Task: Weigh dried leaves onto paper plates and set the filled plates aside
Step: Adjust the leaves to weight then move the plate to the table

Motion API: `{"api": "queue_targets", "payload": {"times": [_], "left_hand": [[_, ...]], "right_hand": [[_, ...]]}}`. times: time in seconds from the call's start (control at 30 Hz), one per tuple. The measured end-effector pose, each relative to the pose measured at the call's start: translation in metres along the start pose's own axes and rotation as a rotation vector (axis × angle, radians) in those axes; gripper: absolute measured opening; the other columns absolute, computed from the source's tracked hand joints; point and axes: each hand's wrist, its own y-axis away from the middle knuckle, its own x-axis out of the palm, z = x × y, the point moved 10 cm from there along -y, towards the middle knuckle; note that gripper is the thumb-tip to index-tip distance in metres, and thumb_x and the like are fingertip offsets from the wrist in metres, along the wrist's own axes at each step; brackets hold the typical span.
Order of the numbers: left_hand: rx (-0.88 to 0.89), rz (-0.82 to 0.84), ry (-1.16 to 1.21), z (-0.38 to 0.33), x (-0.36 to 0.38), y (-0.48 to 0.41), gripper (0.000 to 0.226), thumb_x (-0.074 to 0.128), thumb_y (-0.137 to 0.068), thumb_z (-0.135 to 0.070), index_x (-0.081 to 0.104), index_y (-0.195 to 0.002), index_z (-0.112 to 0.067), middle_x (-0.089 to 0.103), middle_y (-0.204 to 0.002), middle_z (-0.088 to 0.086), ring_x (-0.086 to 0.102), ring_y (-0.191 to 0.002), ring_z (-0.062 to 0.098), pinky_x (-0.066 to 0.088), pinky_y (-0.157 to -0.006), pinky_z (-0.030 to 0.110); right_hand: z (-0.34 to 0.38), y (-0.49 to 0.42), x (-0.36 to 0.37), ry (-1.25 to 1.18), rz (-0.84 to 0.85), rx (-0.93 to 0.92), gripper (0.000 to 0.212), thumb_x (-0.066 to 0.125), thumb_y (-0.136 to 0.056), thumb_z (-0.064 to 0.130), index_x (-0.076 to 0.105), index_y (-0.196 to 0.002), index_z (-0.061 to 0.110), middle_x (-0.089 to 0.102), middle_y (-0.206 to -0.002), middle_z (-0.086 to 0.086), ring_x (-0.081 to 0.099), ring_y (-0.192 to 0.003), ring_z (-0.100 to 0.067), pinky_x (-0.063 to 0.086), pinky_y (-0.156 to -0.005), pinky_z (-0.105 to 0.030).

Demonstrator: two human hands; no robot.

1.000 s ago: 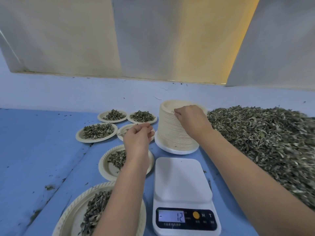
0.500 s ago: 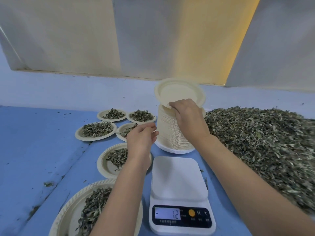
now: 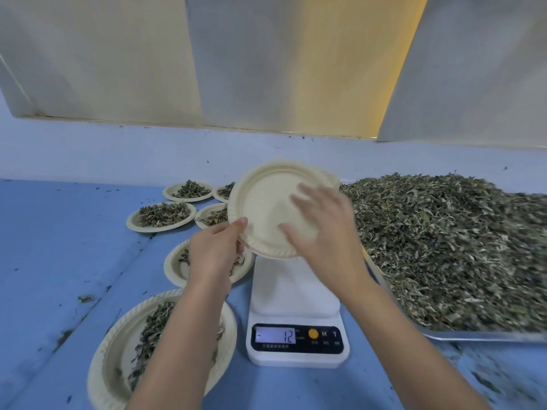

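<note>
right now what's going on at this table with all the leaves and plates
A person is portioning dried leaves. Their left hand pinches the rim of an empty paper plate, held tilted above the scale, while the blurred right hand spreads open fingers over its face. The scale's platform is bare and its display shows 12. Filled plates sit to the left; a heap of leaves fills the tray on the right.

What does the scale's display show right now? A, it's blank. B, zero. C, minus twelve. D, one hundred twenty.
C: the display on the scale shows a minus sign and then 12, while the left hand holds the plate by its rim in the air above the scale.
</note>
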Motion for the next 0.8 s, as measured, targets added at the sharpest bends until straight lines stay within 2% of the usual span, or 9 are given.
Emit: {"api": "queue_targets", "payload": {"times": [0.07, 0.1, 0.13, 0.2, 0.27, 0.33, 0.43, 0.53, 0.8], "left_hand": [[-0.068, 0.076, -0.033, 0.004, 0.003, 0.003, 0.004, 0.069, -0.083, -0.007, 0.066, -0.084, -0.006, 0.061, -0.079, 0.013, 0.049, -0.054, 0.014, 0.041, -0.062, 0.029], [-0.099, 0.131, -0.027, 0.007, 0.006, 0.005, 0.014, 0.068, -0.083, -0.003, 0.064, -0.095, -0.008, 0.064, -0.081, 0.013, 0.052, -0.048, 0.011, 0.044, -0.056, 0.025], [-0.135, 0.182, -0.024, 0.010, 0.008, 0.006, 0.025, 0.066, -0.083, 0.001, 0.061, -0.105, -0.012, 0.066, -0.082, 0.011, 0.053, -0.045, 0.009, 0.047, -0.051, 0.022], [-0.169, 0.238, -0.088, 0.013, 0.010, 0.009, 0.033, 0.064, -0.084, 0.003, 0.060, -0.112, -0.016, 0.068, -0.079, 0.010, 0.056, -0.045, 0.008, 0.049, -0.046, 0.019], [-0.188, 0.218, -0.207, 0.014, 0.005, 0.010, 0.019, 0.064, -0.088, -0.006, 0.063, -0.106, -0.010, 0.068, -0.065, 0.005, 0.057, -0.042, 0.009, 0.049, -0.043, 0.018], [-0.207, 0.147, -0.305, 0.016, -0.005, 0.005, 0.016, 0.063, -0.090, -0.021, 0.064, -0.095, -0.006, 0.065, -0.053, 0.004, 0.057, -0.037, 0.011, 0.047, -0.039, 0.017], [-0.238, 0.121, -0.419, 0.027, -0.009, -0.001, 0.033, 0.055, -0.095, -0.035, 0.064, -0.088, -0.004, 0.066, -0.063, 0.009, 0.058, -0.041, 0.016, 0.046, -0.042, 0.019], [-0.260, 0.108, -0.471, 0.042, -0.009, -0.004, 0.034, 0.047, -0.098, -0.030, 0.061, -0.082, -0.003, 0.063, -0.058, 0.010, 0.053, -0.046, 0.019, 0.041, -0.045, 0.022], [-0.292, 0.065, -0.447, 0.056, -0.014, -0.010, 0.035, 0.048, -0.097, -0.031, 0.060, -0.079, -0.004, 0.060, -0.042, 0.005, 0.055, -0.043, 0.018, 0.043, -0.039, 0.019]], "right_hand": [[-0.033, 0.004, -0.018, -0.095, -0.102, 0.244, 0.045, 0.063, -0.090, 0.023, 0.055, -0.133, 0.012, 0.049, -0.141, -0.003, 0.039, -0.132, -0.023, 0.021, -0.111, -0.029], [-0.047, 0.008, -0.021, -0.167, -0.116, 0.342, 0.043, 0.060, -0.092, 0.019, 0.053, -0.134, 0.012, 0.055, -0.135, -0.006, 0.046, -0.125, -0.023, 0.030, -0.108, -0.031], [-0.057, 0.014, -0.019, -0.235, -0.108, 0.424, 0.040, 0.058, -0.093, 0.018, 0.055, -0.133, 0.013, 0.063, -0.120, -0.005, 0.055, -0.112, -0.021, 0.040, -0.097, -0.030], [-0.073, 0.025, -0.013, -0.314, -0.090, 0.539, 0.031, 0.056, -0.094, 0.020, 0.062, -0.124, 0.015, 0.065, -0.087, 0.010, 0.061, -0.088, -0.014, 0.042, -0.073, -0.025], [-0.085, 0.035, -0.008, -0.311, -0.068, 0.616, 0.022, 0.053, -0.095, 0.024, 0.067, -0.110, 0.015, 0.059, -0.077, 0.014, 0.060, -0.084, -0.014, 0.040, -0.066, -0.026], [-0.097, 0.041, -0.001, -0.265, -0.002, 0.664, 0.024, 0.051, -0.095, 0.026, 0.067, -0.088, 0.009, 0.060, -0.071, -0.001, 0.056, -0.072, -0.018, 0.039, -0.060, -0.031], [-0.107, 0.051, 0.011, -0.183, 0.106, 0.714, 0.039, 0.050, -0.092, 0.021, 0.038, -0.057, 0.010, 0.037, -0.055, -0.009, 0.029, -0.052, -0.019, 0.018, -0.051, -0.033], [-0.112, 0.055, 0.022, -0.151, 0.164, 0.709, 0.041, 0.049, -0.089, 0.016, 0.024, -0.057, 0.013, 0.022, -0.052, -0.003, 0.016, -0.051, -0.016, 0.010, -0.050, -0.033], [-0.121, 0.060, 0.028, -0.083, 0.172, 0.709, 0.035, 0.047, -0.087, 0.015, 0.028, -0.059, 0.012, 0.027, -0.055, -0.003, 0.020, -0.052, -0.017, 0.014, -0.051, -0.035]]}}
